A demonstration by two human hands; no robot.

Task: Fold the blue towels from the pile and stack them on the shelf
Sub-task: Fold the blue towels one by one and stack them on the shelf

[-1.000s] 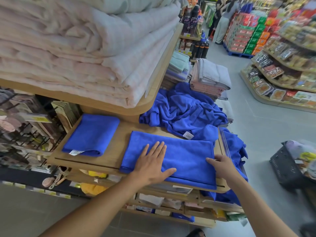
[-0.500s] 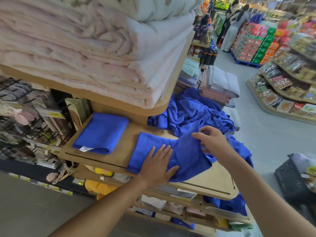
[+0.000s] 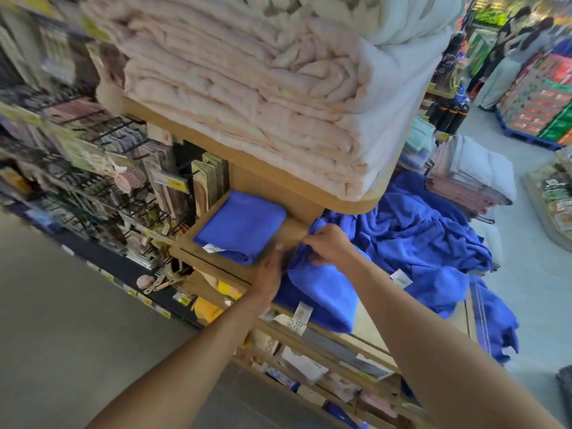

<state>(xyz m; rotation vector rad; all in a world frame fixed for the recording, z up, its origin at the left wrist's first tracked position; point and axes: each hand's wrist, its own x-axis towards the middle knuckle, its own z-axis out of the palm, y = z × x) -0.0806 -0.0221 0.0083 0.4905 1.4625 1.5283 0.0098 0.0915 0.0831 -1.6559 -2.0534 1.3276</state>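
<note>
Our right hand (image 3: pixel 331 246) curls its fingers round the doubled-over edge of the half-folded blue towel (image 3: pixel 325 295). That towel lies on the wooden shelf (image 3: pixel 292 232), just right of the folded blue towel (image 3: pixel 241 233). Our left hand (image 3: pixel 272 270) sits between the two towels, at the half-folded one's edge. It is too blurred for us to tell whether it grips or only presses. The loose blue pile (image 3: pixel 427 236) lies farther right. We judge the cloth light, soft and limp, so it is best taken by corners and edges, then smoothed flat.
</note>
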